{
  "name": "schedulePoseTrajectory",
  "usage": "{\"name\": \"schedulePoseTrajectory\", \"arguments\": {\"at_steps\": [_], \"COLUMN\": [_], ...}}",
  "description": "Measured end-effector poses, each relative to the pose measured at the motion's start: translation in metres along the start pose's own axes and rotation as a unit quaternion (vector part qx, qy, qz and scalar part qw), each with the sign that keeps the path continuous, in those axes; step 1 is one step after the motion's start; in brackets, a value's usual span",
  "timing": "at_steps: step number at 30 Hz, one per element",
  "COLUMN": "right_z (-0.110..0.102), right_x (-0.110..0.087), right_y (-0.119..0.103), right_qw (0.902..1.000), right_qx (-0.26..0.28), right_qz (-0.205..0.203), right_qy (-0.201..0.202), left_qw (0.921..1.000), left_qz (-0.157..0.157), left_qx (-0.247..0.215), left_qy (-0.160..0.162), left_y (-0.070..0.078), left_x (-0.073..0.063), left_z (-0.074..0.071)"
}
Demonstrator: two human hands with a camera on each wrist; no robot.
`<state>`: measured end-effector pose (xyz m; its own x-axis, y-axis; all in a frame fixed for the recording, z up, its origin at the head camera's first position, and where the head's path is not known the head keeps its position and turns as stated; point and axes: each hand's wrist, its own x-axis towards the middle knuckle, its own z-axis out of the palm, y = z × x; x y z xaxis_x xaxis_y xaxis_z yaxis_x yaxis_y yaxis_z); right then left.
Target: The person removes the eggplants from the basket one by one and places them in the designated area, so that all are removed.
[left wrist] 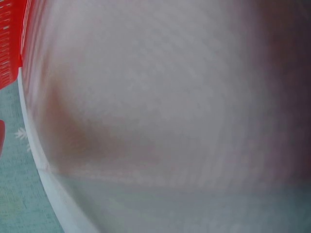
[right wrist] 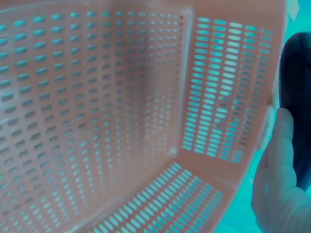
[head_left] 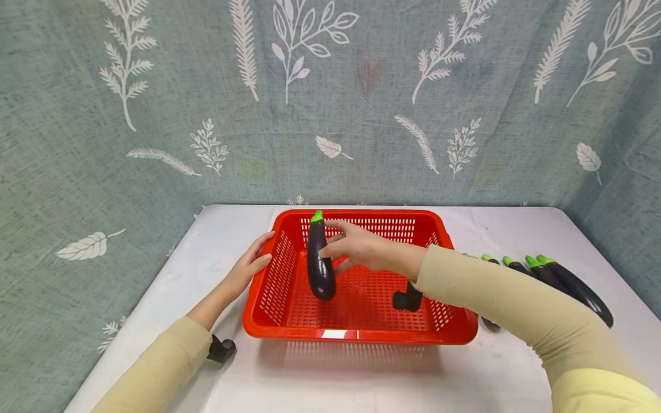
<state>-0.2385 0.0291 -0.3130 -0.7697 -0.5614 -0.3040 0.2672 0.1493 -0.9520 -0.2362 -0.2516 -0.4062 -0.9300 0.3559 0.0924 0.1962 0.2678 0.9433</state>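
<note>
In the head view a dark purple eggplant (head_left: 321,275) with a green stem end hangs within the left part of a red plastic basket (head_left: 361,334). My right hand (head_left: 358,248) grips it from the right side, with the stem end pointing away from me. The right wrist view shows the same eggplant (right wrist: 297,111) at its right edge, with fingers against it. My left hand (head_left: 249,268) rests its fairly straight fingers at the basket's left rim. Little of that hand shows in the blurred left wrist view.
Several more eggplants (head_left: 578,287) lie on the white table at the right, partly hidden behind my right sleeve. Black wrist cameras sit under the left wrist (head_left: 221,350) and the right wrist (head_left: 408,299). A patterned grey-green cloth (head_left: 361,172) hangs behind the table.
</note>
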Motion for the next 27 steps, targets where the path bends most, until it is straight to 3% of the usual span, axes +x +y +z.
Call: {"name": "schedulePoseTrajectory", "arguments": {"at_steps": [12,21,27], "right_z": [-0.049,-0.078,-0.095], "right_x": [-0.063,-0.105,-0.134], "right_y": [-0.013,-0.01,-0.002], "right_qw": [0.9984,0.9948,0.9922], "right_qx": [0.021,-0.008,0.011], "right_qz": [-0.053,-0.101,-0.124], "right_qy": [0.007,0.007,0.001], "left_qw": [0.9999,0.9998,0.9998], "left_qz": [0.009,0.011,0.007], "left_qx": [-0.011,-0.018,-0.017], "left_qy": [-0.002,-0.001,-0.002], "left_y": [-0.001,0.0,0.001], "left_x": [0.001,0.0,0.0], "left_z": [0.001,0.002,0.002]}}
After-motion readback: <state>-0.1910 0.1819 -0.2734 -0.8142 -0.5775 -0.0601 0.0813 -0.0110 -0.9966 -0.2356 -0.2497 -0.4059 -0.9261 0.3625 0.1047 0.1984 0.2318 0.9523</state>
